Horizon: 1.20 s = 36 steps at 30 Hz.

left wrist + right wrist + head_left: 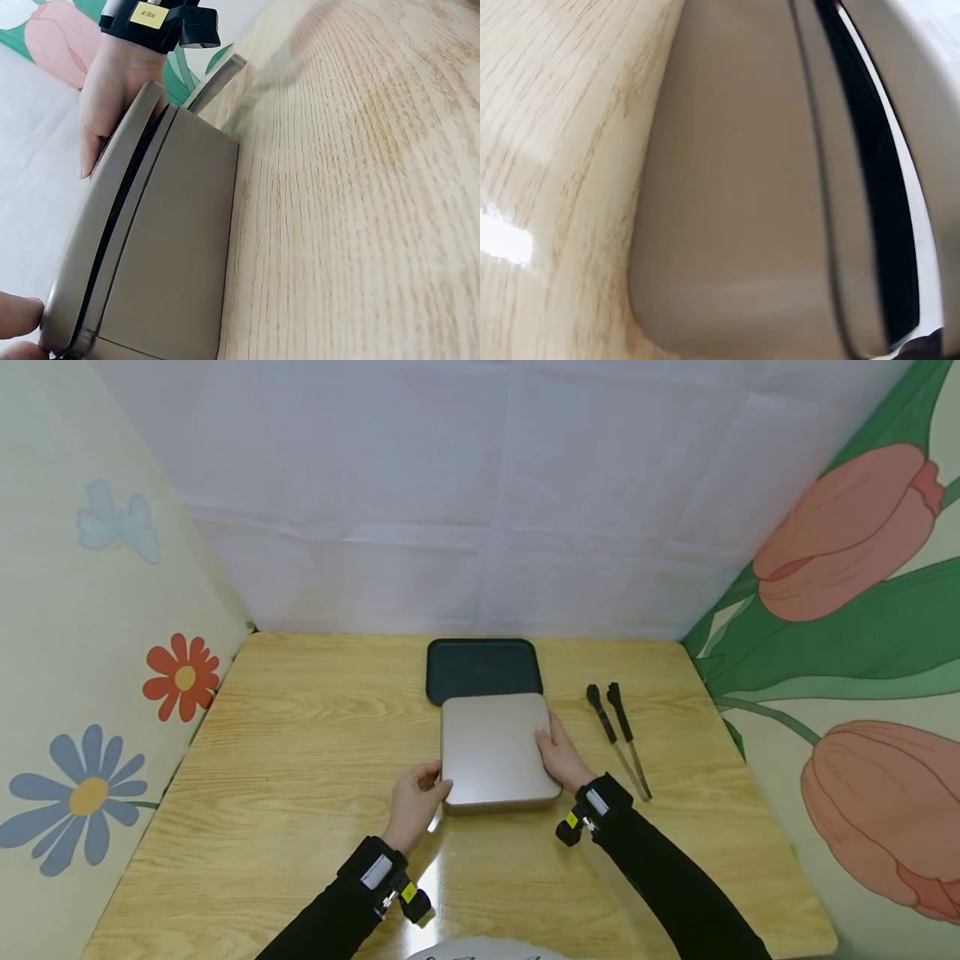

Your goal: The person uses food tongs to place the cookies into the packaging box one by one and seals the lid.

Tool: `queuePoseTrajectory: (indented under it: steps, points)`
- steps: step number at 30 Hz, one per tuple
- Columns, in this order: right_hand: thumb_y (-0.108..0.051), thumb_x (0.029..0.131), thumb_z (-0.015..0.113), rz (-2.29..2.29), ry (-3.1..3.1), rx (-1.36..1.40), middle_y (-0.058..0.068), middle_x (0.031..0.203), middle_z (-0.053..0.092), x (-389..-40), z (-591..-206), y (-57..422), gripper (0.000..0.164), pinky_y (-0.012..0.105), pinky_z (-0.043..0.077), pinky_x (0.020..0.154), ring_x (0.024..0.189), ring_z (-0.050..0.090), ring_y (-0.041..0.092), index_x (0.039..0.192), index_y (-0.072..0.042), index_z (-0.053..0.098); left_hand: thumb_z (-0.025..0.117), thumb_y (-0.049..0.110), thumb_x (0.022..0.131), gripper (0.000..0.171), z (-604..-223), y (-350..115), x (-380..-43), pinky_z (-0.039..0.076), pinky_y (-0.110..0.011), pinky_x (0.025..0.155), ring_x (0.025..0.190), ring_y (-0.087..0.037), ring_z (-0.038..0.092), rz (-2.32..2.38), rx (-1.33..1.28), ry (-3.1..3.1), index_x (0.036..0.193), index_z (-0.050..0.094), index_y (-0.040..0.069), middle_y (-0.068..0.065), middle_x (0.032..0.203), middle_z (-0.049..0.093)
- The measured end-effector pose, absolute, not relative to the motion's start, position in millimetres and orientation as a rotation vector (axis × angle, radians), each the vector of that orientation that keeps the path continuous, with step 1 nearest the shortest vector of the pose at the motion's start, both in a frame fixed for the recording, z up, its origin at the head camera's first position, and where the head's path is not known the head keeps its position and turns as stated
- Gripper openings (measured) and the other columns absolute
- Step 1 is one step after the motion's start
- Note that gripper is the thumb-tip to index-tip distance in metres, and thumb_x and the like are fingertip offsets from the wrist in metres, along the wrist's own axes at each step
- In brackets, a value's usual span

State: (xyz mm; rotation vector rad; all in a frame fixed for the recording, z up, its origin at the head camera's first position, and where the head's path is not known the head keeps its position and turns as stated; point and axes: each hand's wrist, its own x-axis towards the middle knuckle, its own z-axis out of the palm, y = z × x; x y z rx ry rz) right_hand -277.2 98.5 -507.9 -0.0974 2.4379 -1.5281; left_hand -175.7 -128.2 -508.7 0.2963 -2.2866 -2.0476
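A silvery rectangular tin stands in the middle of the table, its lid [491, 747] on top. In the left wrist view a dark gap runs between the lid and the tin's body [172, 232], so the lid sits slightly raised. My left hand [414, 803] pinches the lid at its near left corner, thumb on top. On the opposite side my right hand [561, 757] holds the lid's right edge, its thumb over the top. The right wrist view shows the tin's near wall [727, 180] and the same gap; what lies inside is hidden.
A dark rectangular tray [483, 667] lies just behind the tin, its near edge partly covered by it. To the right are two slim tools [621, 718] with black handles and metal ends. A white cloth [450, 527] hangs behind the wooden table [315, 727].
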Motion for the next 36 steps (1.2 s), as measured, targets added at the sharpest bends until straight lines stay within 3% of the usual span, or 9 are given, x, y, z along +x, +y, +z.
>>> queuePoseTrajectory:
  steps: [16, 22, 25, 28, 31, 34, 36]
  points:
    - [-0.028, 0.101, 0.026, -1.46, 2.407, -0.023, 0.012, 0.152, 0.004, -282.4, -517.4, 94.9, 0.057, 0.042, 0.006, 0.11, 0.138, 0.004, 0.025, 0.146, -0.006, 0.0, 0.062, -0.005, 0.079, 0.034, -517.3, -128.6, -180.5, 0.049, -0.034, 0.082, 0.1, -0.035, 0.058, -1.927, 0.338, -2.33, 0.111, 0.056, -0.016, -0.029, 0.108, 0.058]
    - [-0.026, 0.101, 0.025, -1.458, 2.403, -0.054, 0.012, 0.152, -0.001, -285.4, -515.6, 96.4, 0.057, 0.042, 0.003, 0.11, 0.138, 0.0, 0.025, 0.146, -0.01, -0.005, 0.063, -0.001, 0.08, 0.024, -514.6, -126.1, -185.0, 0.048, -0.041, 0.082, 0.099, -0.036, 0.058, -1.725, 0.278, -2.435, 0.1, 0.059, -0.013, -0.029, 0.111, 0.057]
    - [-0.025, 0.101, 0.025, -1.465, 2.405, -0.067, 0.009, 0.153, -0.003, -286.2, -514.3, 97.1, 0.057, 0.041, 0.002, 0.11, 0.138, -0.002, 0.023, 0.147, -0.013, -0.007, 0.063, 0.006, 0.082, 0.021, -513.7, -125.8, -196.8, 0.046, -0.045, 0.084, 0.099, -0.036, 0.056, -1.559, 0.199, -2.542, 0.091, 0.052, -0.008, -0.029, 0.113, 0.056]
    - [-0.023, 0.101, 0.024, -1.463, 2.419, -0.095, 0.01, 0.152, -0.003, -286.3, -515.7, 98.0, 0.056, 0.041, 0.002, 0.11, 0.138, -0.002, 0.024, 0.146, -0.011, -0.006, 0.059, 0.011, 0.084, 0.034, -510.5, -125.0, -214.9, 0.038, -0.046, 0.094, 0.113, -0.036, 0.046, -1.504, 0.098, -2.628, 0.109, 0.044, -0.007, -0.029, 0.124, 0.045]
    - [-0.023, 0.101, 0.024, -1.472, 2.42, -0.117, 0.01, 0.152, -0.004, -286.6, -516.9, 98.9, 0.056, 0.042, 0.002, 0.11, 0.138, -0.002, 0.024, 0.146, -0.01, -0.006, 0.052, 0.012, 0.087, 0.057, -504.5, -123.8, -237.3, 0.024, -0.046, 0.105, 0.129, -0.037, 0.027, -1.396, -0.034, -2.749, 0.134, 0.028, -0.009, -0.031, 0.138, 0.027]
    - [-0.02, 0.101, 0.024, -1.468, 2.451, -0.164, 0.011, 0.152, -0.003, -286.5, -518.3, 98.2, 0.055, 0.041, 0.002, 0.11, 0.138, -0.002, 0.024, 0.146, -0.008, -0.005, 0.047, 0.013, 0.09, 0.062, -498.4, -124.1, -255.2, 0.012, -0.047, 0.109, 0.135, -0.04, 0.008, -1.244, -0.158, -2.881, 0.141, 0.017, -0.009, -0.029, 0.147, 0.006]
    - [-0.019, 0.101, 0.024, -1.445, 2.489, -0.211, 0.012, 0.152, -0.002, -286.0, -519.9, 97.5, 0.055, 0.04, 0.003, 0.11, 0.138, -0.001, 0.024, 0.146, -0.006, -0.004, 0.046, 0.015, 0.091, 0.062, -497.6, -124.7, -261.6, 0.013, -0.047, 0.108, 0.134, -0.042, 0.008, -1.136, -0.192, -2.961, 0.14, 0.019, -0.01, -0.029, 0.147, 0.005]
